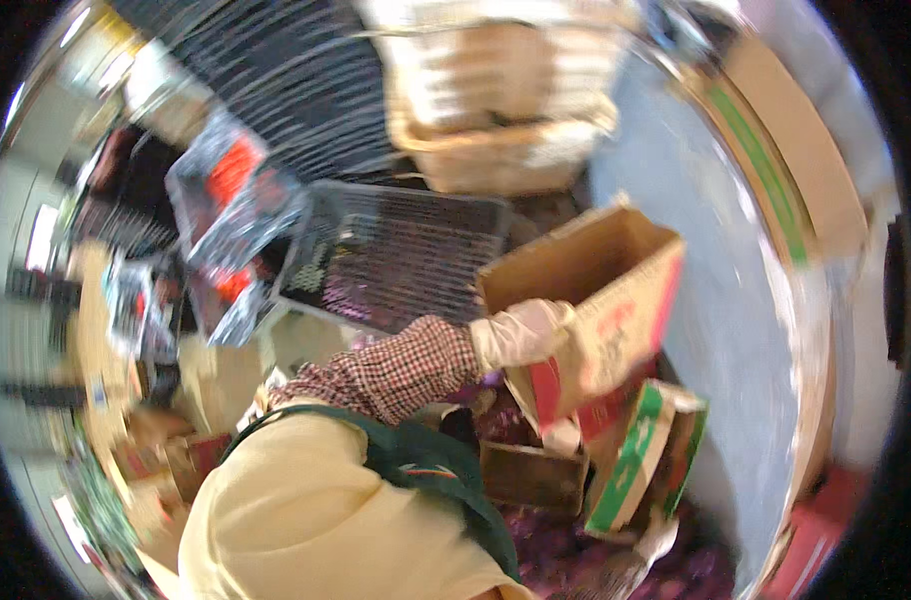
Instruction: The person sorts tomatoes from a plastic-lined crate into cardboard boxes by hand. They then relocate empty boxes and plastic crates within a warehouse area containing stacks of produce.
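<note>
My left hand (526, 332), in a whitish glove and a red-checked sleeve, is closed over the near rim of a tall cardboard box (626, 325). The box is tilted with its mouth upward, and its side carries red and pink print. Low in the view, my right hand (656, 543), also gloved in white, is smeared by motion. It is close to the lower end of a green and white carton (636, 460), and whether it touches the carton cannot be made out. A small open brown box (533, 478) lies between the two hands.
A dark slatted plastic crate (406, 255) stands ahead, with stacked black crates (286, 80) behind it. Beyond is a pale basket (506, 160). Plastic bags with red contents (231, 175) lie at left. A blue-grey wall panel (706, 260) bounds the right. Blurred purple stuff (546, 545) covers the bottom.
</note>
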